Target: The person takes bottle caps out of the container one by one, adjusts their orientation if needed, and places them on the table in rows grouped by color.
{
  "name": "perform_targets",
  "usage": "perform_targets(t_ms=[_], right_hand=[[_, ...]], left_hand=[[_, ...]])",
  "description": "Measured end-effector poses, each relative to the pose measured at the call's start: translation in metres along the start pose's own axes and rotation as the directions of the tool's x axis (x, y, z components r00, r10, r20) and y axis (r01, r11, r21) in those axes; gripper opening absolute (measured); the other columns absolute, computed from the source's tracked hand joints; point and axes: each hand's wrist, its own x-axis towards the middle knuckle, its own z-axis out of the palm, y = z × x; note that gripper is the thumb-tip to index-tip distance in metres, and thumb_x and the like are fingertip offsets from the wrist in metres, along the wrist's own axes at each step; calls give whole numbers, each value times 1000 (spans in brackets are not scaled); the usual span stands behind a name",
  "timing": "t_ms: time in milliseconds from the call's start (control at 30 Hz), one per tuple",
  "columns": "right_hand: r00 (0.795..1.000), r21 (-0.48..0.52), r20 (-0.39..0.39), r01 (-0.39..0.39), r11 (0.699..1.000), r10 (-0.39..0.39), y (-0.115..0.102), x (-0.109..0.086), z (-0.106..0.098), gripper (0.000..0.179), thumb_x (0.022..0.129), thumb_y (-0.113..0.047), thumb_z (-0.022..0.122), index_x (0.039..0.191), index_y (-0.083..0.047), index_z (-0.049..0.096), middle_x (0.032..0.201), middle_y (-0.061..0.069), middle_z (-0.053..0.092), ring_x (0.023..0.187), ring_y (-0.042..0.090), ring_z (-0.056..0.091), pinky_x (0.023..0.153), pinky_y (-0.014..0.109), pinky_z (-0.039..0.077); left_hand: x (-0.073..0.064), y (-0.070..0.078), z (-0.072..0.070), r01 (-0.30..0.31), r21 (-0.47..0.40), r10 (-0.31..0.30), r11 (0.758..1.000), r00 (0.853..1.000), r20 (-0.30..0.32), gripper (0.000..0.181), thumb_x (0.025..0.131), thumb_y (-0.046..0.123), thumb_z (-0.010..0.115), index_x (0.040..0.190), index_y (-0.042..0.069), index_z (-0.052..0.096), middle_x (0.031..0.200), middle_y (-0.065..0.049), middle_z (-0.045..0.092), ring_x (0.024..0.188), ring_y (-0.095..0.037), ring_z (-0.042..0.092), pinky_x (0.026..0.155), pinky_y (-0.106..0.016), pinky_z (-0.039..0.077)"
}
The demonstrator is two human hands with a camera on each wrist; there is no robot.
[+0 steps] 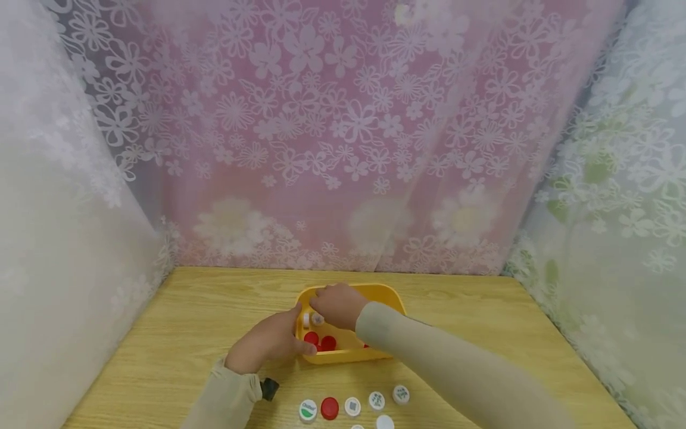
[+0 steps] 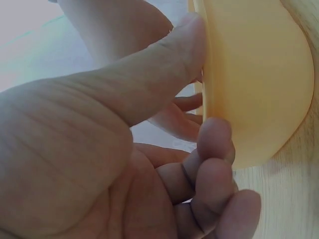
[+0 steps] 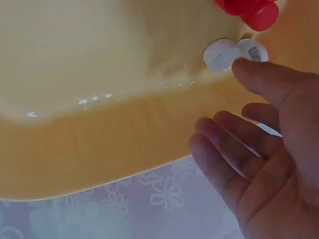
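A yellow plastic basin (image 1: 383, 292) sits on the table, its left rim gripped by my left hand (image 1: 270, 336). In the left wrist view the thumb lies along the rim and the curled fingers meet the outer wall. My right hand (image 1: 340, 305) reaches into the basin from the right. The right wrist view shows its fingers loosely bent and apart, with the thumb tip right at a white bottle cap (image 3: 255, 51). Another white cap (image 3: 219, 56) stands on edge beside it. Red bottle caps (image 1: 328, 343) lie near the basin's front left; the right sleeve covers part of the basin.
In front of the basin, on the wooden table (image 1: 214, 298), lie a green-and-white cap (image 1: 308, 411), a red cap (image 1: 329, 408) and several white caps (image 1: 377, 400). A black object (image 1: 270, 388) shows at the left wrist. Floral curtains (image 1: 343, 149) enclose the back and sides.
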Motion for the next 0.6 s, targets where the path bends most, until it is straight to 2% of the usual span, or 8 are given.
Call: perform_targets(t_ms=[133,267,467,600], right_hand=[[999,64,40,-36,997,33,-6,5,2,20,98,-30,74,116,-22,75,92,-7,71,74,10,62,82,23,59],[998,59,61,-29,998,25,-14,8,6,13,99,-34,72,107,-25,77,77,-8,65,65,11,54,74,19,55],[997,-12,74,-9,1000,9,-17,14,9,20,101,-34,69,120,-26,71,86,-8,65,71,11,55,81,20,57],[998,0,60,-11,1000,11,-14,18,12,19,99,-35,71,116,-26,71,90,-8,67,74,10,57,84,22,58]], left_hand=[[-2,1,1,-5,-22,5,1000,1000,3,105,85,43,85,164,6,27,154,-13,52,139,-38,51,112,-60,41],[-3,1,1,-20,-43,20,999,1000,11,104,86,41,85,164,7,26,153,-12,52,138,-37,52,112,-60,40],[-3,1,1,-29,-29,29,999,1000,2,104,84,41,86,164,6,28,149,-12,56,135,-37,54,111,-60,42],[-2,1,0,-34,-27,33,999,999,-1,103,85,40,86,164,7,28,148,-12,58,133,-36,56,110,-60,43]])
